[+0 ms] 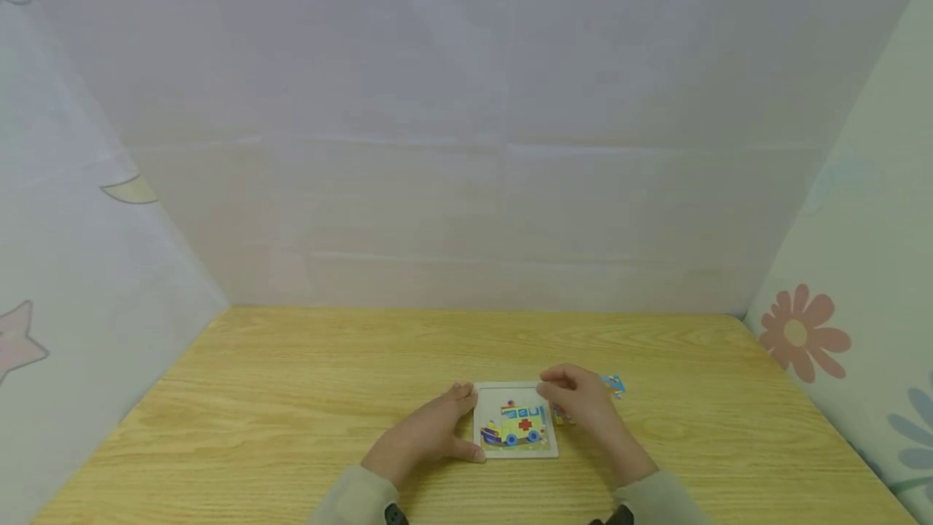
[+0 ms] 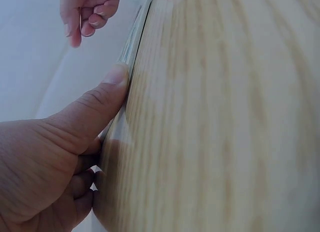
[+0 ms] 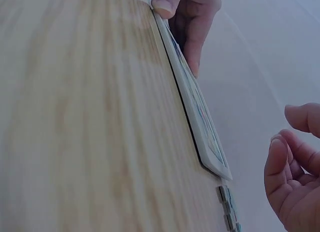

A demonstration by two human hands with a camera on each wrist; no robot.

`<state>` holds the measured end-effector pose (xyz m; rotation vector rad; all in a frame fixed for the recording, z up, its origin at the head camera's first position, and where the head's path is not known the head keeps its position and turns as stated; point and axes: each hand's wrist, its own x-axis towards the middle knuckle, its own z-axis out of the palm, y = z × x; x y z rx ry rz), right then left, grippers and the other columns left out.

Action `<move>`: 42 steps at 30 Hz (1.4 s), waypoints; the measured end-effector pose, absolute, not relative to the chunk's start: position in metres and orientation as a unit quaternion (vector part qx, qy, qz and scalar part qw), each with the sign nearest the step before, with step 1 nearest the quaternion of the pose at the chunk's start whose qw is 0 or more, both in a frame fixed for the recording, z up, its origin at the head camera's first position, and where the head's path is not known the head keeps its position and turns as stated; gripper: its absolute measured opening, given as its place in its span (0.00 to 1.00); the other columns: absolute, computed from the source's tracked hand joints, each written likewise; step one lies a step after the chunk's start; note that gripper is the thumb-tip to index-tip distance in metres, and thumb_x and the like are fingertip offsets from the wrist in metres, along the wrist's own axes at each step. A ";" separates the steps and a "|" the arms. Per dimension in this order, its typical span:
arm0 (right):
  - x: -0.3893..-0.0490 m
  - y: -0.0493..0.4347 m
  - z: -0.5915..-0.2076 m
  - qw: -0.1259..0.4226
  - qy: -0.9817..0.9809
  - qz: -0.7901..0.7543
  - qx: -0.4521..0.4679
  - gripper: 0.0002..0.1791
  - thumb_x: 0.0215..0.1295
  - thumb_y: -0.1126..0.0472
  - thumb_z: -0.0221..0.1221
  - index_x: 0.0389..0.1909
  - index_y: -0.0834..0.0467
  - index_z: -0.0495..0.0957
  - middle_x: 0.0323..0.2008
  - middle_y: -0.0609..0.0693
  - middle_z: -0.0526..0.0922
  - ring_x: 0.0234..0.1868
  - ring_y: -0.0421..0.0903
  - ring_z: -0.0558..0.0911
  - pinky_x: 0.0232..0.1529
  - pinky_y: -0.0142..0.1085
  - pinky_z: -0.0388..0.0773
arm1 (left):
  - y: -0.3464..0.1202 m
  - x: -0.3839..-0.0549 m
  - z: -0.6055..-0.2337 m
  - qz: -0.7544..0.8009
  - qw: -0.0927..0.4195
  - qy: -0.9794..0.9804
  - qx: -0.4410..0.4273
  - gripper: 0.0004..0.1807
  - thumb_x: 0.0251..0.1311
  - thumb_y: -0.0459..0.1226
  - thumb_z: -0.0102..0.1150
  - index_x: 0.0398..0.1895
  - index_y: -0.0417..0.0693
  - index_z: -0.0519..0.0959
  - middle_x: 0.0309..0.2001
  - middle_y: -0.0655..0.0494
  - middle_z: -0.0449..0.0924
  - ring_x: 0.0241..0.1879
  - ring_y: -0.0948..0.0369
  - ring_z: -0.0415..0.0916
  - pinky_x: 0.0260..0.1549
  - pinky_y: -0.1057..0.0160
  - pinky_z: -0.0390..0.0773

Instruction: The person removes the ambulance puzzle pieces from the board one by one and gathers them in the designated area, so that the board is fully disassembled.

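Observation:
A square jigsaw puzzle board with a pale frame lies on the table. Its lower part shows a yellow ambulance picture with a red cross; the upper part is plain and pale. My left hand holds the board's left side, thumb at the near left corner and fingers toward the far left one. Above the board's far right corner is my right hand, its fingers bent, thumb and forefinger apart, with nothing seen between them. Loose puzzle pieces lie beside and partly under it.
The wooden table extends on both sides of the board. A pale sheet hangs behind its far edge. Patterned sheets, with a red flower on the right one, stand at either side.

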<state>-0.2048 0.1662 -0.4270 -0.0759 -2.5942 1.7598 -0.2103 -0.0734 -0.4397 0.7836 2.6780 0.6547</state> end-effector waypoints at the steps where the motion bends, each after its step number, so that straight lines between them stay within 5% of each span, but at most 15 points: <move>1: -0.205 0.165 -0.427 0.001 -0.827 0.562 -0.018 0.13 0.57 0.62 0.63 0.40 0.64 0.79 0.29 0.49 0.81 0.26 0.43 0.76 0.26 0.33 0.78 | -0.073 -0.210 -0.439 0.227 0.137 0.925 0.271 0.51 0.44 0.56 0.65 0.68 0.37 0.58 0.70 0.44 0.53 0.70 0.47 0.49 0.67 0.48 0.54; 18: -0.215 0.157 -0.442 -0.071 -0.853 0.500 0.133 0.23 0.54 0.56 0.66 0.49 0.61 0.77 0.41 0.52 0.80 0.40 0.44 0.76 0.41 0.38 0.78 | -0.074 -0.209 -0.439 0.228 0.132 0.927 0.267 0.52 0.43 0.57 0.66 0.68 0.38 0.59 0.70 0.44 0.53 0.70 0.47 0.50 0.66 0.48 0.55; 30: -0.219 0.153 -0.450 -0.088 -0.881 0.431 0.173 0.26 0.51 0.56 0.68 0.51 0.61 0.76 0.38 0.48 0.76 0.39 0.44 0.72 0.41 0.36 0.74 | -0.074 -0.208 -0.438 0.231 0.134 0.926 0.267 0.52 0.43 0.57 0.66 0.67 0.38 0.59 0.70 0.44 0.53 0.70 0.47 0.49 0.66 0.47 0.55; 42: -0.220 0.146 -0.449 -0.085 -0.904 0.386 0.166 0.19 0.47 0.59 0.70 0.41 0.59 0.80 0.29 0.47 0.70 0.31 0.44 0.66 0.29 0.31 0.66 | -0.075 -0.212 -0.441 0.226 0.136 0.926 0.269 0.52 0.43 0.57 0.65 0.68 0.38 0.58 0.70 0.44 0.53 0.70 0.47 0.49 0.66 0.48 0.55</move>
